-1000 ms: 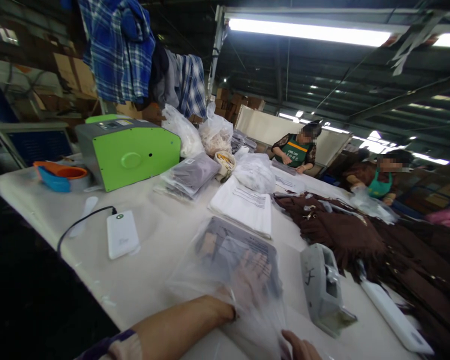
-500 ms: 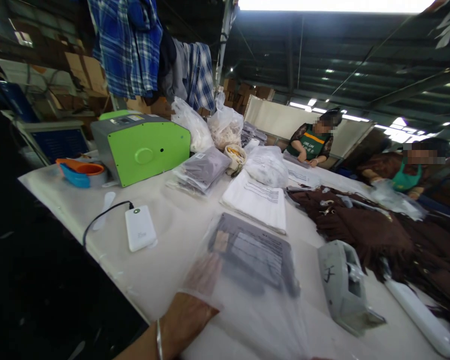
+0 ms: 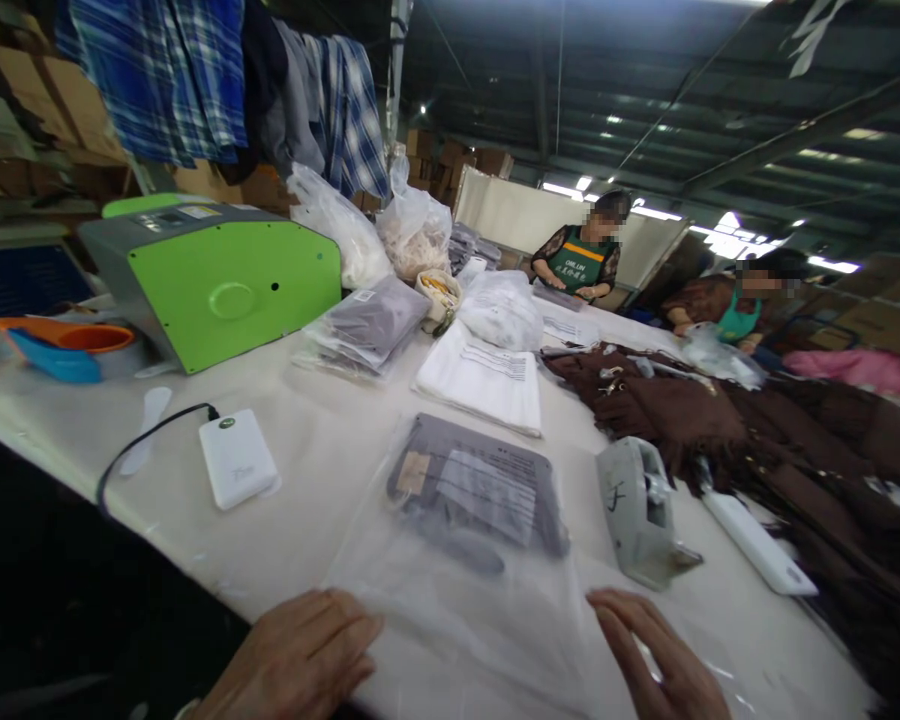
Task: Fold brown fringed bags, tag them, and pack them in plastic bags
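Observation:
A clear plastic bag [image 3: 450, 610] lies flat on the white table, with a folded grey item [image 3: 480, 490] inside its far part. A tan tag [image 3: 414, 472] and a pale printed sheet show through the plastic. My left hand [image 3: 300, 650] rests at the bag's near left edge, fingers together and bent; whether it pinches the plastic is hidden. Beyond the near right edge of the bag is my right hand [image 3: 656, 650], its fingers apart and nothing in them.
Left: green machine [image 3: 232, 290], white power bank [image 3: 238, 458] with black cable. Behind: bagged grey items [image 3: 371, 325], white sheets [image 3: 480, 380]. Right: tape dispenser [image 3: 637, 510], white device [image 3: 761, 545], dark brown garments [image 3: 682, 400]. Two people work at the far side.
My left hand has come out of the bag and moved back to its near left edge. My right hand has come into view at the right. The camera view has shifted to the right.

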Available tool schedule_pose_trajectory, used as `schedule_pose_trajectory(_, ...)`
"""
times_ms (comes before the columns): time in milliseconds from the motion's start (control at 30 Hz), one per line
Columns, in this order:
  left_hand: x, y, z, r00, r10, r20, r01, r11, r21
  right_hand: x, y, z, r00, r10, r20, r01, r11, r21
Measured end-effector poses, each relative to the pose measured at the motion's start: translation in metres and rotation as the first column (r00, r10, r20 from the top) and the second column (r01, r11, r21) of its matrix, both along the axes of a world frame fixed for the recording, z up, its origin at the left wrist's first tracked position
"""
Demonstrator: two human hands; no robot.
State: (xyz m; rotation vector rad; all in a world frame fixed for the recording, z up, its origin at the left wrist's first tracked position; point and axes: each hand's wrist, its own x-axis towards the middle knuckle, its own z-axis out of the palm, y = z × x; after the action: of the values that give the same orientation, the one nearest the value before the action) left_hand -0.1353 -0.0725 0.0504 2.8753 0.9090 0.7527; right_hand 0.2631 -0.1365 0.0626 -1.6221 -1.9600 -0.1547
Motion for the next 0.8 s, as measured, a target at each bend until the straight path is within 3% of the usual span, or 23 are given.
schedule_pose_trajectory(100,0.028,0.028,0.004,0.978,0.210,-0.013,-0.208,0.975,0.075,-0.029,0.043,0.001,0.986,-0.030,0.167,0.015,0.996,0.088)
schedule_pose_trajectory(200,0.042,0.053,-0.008,0.942,0.291,-0.166,-0.278,0.956,0.093,-0.049,0.081,-0.023,0.947,0.045,0.317,-0.061,0.997,0.041)
schedule_pose_trajectory(300,0.028,0.058,-0.025,0.929,0.259,-0.266,-0.257,0.965,0.043,-0.046,0.097,-0.049,0.935,0.070,0.347,-0.068,0.998,-0.018)
schedule_pose_trajectory(400,0.000,0.046,-0.033,0.939,0.216,-0.267,-0.218,0.976,0.023,-0.036,0.095,-0.058,0.936,0.092,0.339,-0.074,0.995,-0.067)
schedule_pose_trajectory(467,-0.014,0.036,-0.028,0.952,0.216,-0.215,-0.225,0.974,-0.019,-0.035,0.089,-0.053,0.941,0.106,0.323,-0.091,0.994,-0.062)
schedule_pose_trajectory(533,-0.021,0.026,-0.017,0.945,0.301,-0.131,-0.317,0.940,-0.126,-0.044,0.084,-0.042,0.948,0.119,0.296,-0.116,0.993,-0.029)
schedule_pose_trajectory(633,-0.016,0.016,0.004,0.872,0.484,-0.074,-0.473,0.794,-0.382,-0.078,0.084,-0.019,0.937,0.212,0.277,-0.224,0.975,0.009)
schedule_pose_trajectory(700,-0.009,0.012,0.014,0.858,0.503,-0.101,-0.487,0.735,-0.473,-0.110,0.092,-0.004,0.901,0.323,0.290,-0.340,0.940,0.009)
schedule_pose_trajectory(800,0.000,0.011,0.020,0.877,0.449,-0.171,-0.475,0.758,-0.448,-0.155,0.112,0.002,0.836,0.461,0.298,-0.480,0.877,-0.012)
